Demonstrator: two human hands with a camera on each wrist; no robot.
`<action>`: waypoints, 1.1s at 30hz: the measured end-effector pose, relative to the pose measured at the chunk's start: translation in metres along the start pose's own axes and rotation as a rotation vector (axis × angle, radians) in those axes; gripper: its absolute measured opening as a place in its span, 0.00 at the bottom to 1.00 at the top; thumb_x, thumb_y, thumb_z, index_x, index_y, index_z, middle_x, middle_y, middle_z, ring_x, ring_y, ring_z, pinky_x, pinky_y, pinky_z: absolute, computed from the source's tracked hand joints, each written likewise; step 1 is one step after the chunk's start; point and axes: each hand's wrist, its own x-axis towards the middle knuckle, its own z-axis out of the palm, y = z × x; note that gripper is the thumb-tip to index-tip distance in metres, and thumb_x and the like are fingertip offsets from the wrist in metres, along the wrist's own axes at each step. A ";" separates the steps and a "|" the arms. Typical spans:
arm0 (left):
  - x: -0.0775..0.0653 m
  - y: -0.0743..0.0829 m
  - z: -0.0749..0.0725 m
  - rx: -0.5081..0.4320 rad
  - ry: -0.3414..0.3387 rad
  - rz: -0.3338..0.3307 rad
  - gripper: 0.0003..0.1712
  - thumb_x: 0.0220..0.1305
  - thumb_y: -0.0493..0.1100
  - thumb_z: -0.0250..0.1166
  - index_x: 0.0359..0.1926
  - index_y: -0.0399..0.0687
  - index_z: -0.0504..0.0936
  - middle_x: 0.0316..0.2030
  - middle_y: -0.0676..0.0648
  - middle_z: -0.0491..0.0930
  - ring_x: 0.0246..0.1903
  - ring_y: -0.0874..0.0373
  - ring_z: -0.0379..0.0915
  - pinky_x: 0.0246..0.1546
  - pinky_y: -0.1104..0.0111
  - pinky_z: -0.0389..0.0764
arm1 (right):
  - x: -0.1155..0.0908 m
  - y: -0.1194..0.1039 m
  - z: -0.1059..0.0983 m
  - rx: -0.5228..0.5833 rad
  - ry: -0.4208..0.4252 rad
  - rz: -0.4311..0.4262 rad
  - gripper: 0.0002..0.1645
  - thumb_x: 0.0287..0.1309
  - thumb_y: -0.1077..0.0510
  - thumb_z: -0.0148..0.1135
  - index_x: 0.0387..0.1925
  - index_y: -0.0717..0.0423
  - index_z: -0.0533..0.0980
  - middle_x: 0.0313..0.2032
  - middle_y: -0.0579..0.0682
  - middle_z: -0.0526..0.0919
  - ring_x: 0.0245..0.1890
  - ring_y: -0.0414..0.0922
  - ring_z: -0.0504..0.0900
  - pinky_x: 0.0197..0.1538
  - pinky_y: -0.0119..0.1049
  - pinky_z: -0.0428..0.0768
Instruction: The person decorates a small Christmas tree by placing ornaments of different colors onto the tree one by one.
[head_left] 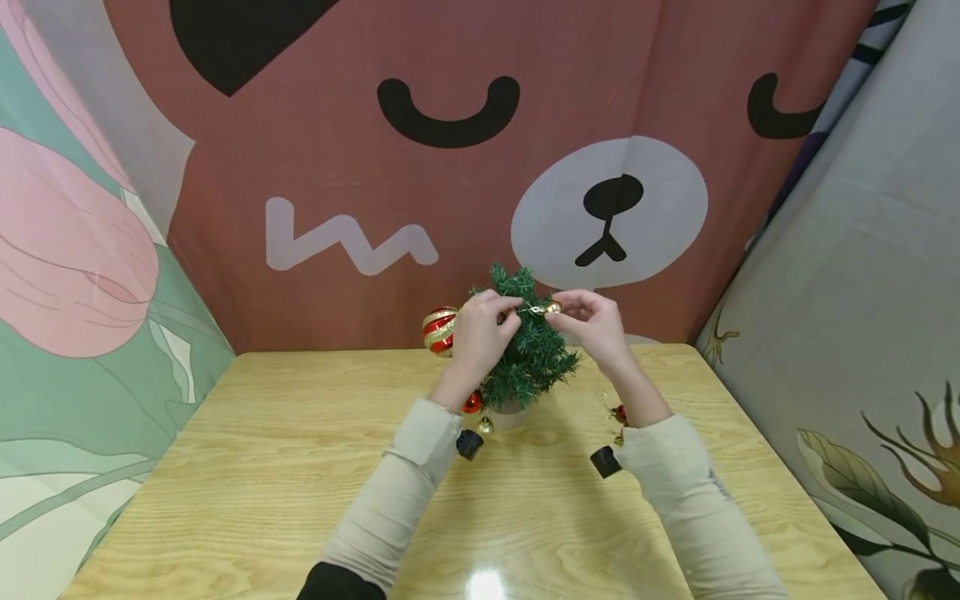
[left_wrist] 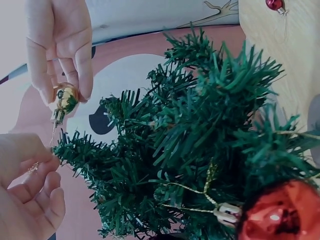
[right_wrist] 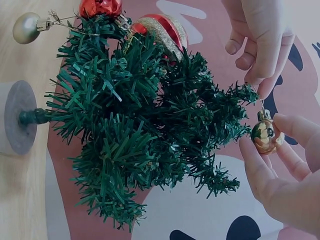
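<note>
A small green artificial Christmas tree (head_left: 531,358) stands in a pale round pot (right_wrist: 20,117) on the table. By its top, my right hand (head_left: 592,327) holds a shiny gold bauble (right_wrist: 265,136) between thumb and fingers. My left hand (head_left: 483,329) pinches the bauble's thin gold string (left_wrist: 54,132) beside a branch tip. In the right wrist view both hands meet right at the tip of the tree. A red bauble (left_wrist: 282,215), a striped red and gold bauble (head_left: 439,331) and a matte gold bauble (right_wrist: 26,28) hang on the tree's left side.
On the wooden table (head_left: 300,467), small red ornaments (head_left: 619,413) lie near my right wrist, partly behind the sleeve. A printed curtain (head_left: 337,183) with a bear face rises behind the table's far edge. Patterned cloth hangs on both sides.
</note>
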 end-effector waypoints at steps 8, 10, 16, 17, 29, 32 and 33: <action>0.008 -0.002 -0.001 -0.009 -0.099 -0.059 0.11 0.51 0.32 0.59 0.35 0.42 0.85 0.25 0.49 0.78 0.15 0.62 0.63 0.14 0.75 0.63 | 0.004 0.002 0.002 -0.009 -0.003 0.038 0.18 0.51 0.67 0.61 0.45 0.71 0.72 0.34 0.55 0.77 0.28 0.37 0.78 0.39 0.40 0.78; 0.009 -0.002 -0.002 -0.014 -0.134 -0.084 0.10 0.52 0.33 0.58 0.35 0.43 0.84 0.25 0.49 0.77 0.16 0.62 0.64 0.16 0.74 0.64 | 0.005 0.003 0.002 -0.023 -0.003 0.049 0.18 0.51 0.67 0.61 0.45 0.72 0.72 0.33 0.54 0.77 0.29 0.37 0.78 0.38 0.38 0.79; 0.011 -0.001 -0.003 -0.002 -0.204 -0.126 0.11 0.53 0.34 0.58 0.36 0.44 0.83 0.26 0.49 0.77 0.19 0.60 0.66 0.18 0.73 0.66 | 0.004 0.006 0.002 -0.012 -0.030 0.089 0.19 0.52 0.67 0.60 0.47 0.73 0.70 0.34 0.54 0.74 0.29 0.37 0.77 0.40 0.41 0.78; 0.011 -0.001 -0.003 0.001 -0.207 -0.130 0.11 0.53 0.34 0.58 0.36 0.44 0.83 0.26 0.49 0.77 0.19 0.60 0.66 0.18 0.73 0.66 | 0.003 0.007 0.003 -0.003 -0.041 0.096 0.20 0.52 0.68 0.59 0.47 0.73 0.70 0.35 0.55 0.74 0.29 0.38 0.77 0.40 0.42 0.78; 0.007 -0.006 -0.002 0.013 -0.220 -0.172 0.11 0.57 0.36 0.57 0.39 0.44 0.83 0.30 0.47 0.77 0.18 0.60 0.66 0.15 0.73 0.65 | -0.006 0.008 0.014 -0.052 -0.181 0.137 0.21 0.54 0.65 0.59 0.50 0.71 0.69 0.39 0.62 0.73 0.39 0.61 0.75 0.42 0.50 0.76; 0.007 -0.006 -0.003 0.007 -0.230 -0.173 0.11 0.57 0.37 0.57 0.40 0.44 0.82 0.31 0.47 0.77 0.17 0.61 0.65 0.15 0.74 0.64 | -0.007 0.008 0.019 -0.100 -0.203 0.134 0.22 0.54 0.64 0.60 0.49 0.71 0.69 0.39 0.62 0.74 0.39 0.61 0.75 0.41 0.50 0.76; 0.007 -0.006 -0.003 0.006 -0.232 -0.173 0.11 0.57 0.37 0.57 0.40 0.44 0.82 0.31 0.47 0.77 0.17 0.61 0.65 0.14 0.74 0.64 | -0.008 0.009 0.020 -0.123 -0.203 0.131 0.21 0.54 0.63 0.60 0.49 0.71 0.70 0.38 0.62 0.75 0.38 0.61 0.75 0.39 0.49 0.77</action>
